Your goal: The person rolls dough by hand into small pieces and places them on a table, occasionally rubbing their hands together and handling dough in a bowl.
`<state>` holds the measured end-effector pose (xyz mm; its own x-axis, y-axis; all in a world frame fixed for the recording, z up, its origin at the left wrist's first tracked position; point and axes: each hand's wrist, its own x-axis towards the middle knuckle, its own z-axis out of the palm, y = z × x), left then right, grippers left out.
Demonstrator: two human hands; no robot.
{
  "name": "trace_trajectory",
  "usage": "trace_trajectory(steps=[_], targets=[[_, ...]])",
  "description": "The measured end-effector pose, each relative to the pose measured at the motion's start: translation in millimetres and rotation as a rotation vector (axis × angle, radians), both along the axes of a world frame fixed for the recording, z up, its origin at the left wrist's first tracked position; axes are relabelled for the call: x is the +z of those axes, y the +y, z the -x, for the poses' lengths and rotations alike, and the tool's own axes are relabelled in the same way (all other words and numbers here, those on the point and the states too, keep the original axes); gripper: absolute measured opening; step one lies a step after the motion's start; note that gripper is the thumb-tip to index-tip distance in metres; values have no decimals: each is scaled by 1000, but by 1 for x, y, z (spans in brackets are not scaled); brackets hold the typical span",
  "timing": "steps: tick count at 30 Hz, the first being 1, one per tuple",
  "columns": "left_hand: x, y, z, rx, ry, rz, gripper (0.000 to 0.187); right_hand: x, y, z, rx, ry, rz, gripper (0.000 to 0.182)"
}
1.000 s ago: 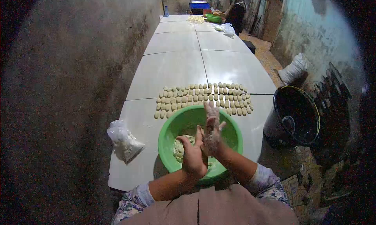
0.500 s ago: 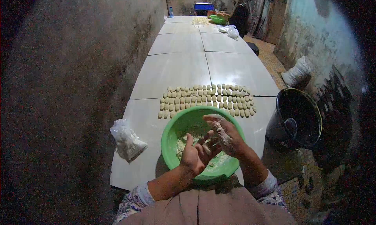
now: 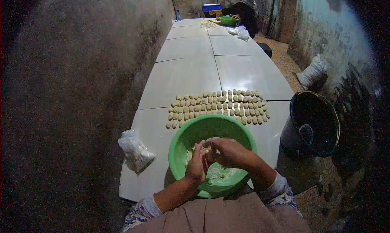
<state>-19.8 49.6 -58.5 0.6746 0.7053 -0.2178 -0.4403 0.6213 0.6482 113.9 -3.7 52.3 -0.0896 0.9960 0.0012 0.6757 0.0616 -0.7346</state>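
Note:
My left hand (image 3: pixel 197 166) and my right hand (image 3: pixel 230 152) are closed together above a green basin (image 3: pixel 215 127). The curled fingers of the right press against those of the left, and whatever lies between the palms is hidden. Pale, crumbly dough (image 3: pixel 218 176) and floury bits lie in the bottom of the basin. Just beyond its far rim, small oval dough pieces (image 3: pixel 219 106) are laid out in several rows on the white table.
A plastic bag of white powder (image 3: pixel 137 152) sits left on the white tiled table (image 3: pixel 178 83). A black bucket (image 3: pixel 310 123) stands to the right. At the far end, a person (image 3: pixel 243 14) reaches around another green basin (image 3: pixel 228 20). A white sack (image 3: pixel 312 72) leans by the wall.
My hands have come together, the right one lowering and closing over the left. At the far end, the person has leaned in with an arm stretched over the table. The view has tilted slightly.

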Motion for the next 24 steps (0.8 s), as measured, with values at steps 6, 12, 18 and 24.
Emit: trace_trajectory(steps=[6,12,18,24], targets=[[33,-12,-3,-40,158,-165,56,-38,3,-9,130,-171,-94,20],[14,1,6,-164,225,-170,42,-32,7,-15,-107,251,77,25],[9,6,8,-87,376,-432,30,-56,14,-22,48,215,-194,25],[34,-1,11,-75,512,-399,31,-51,10,-27,-1,318,-156,21]])
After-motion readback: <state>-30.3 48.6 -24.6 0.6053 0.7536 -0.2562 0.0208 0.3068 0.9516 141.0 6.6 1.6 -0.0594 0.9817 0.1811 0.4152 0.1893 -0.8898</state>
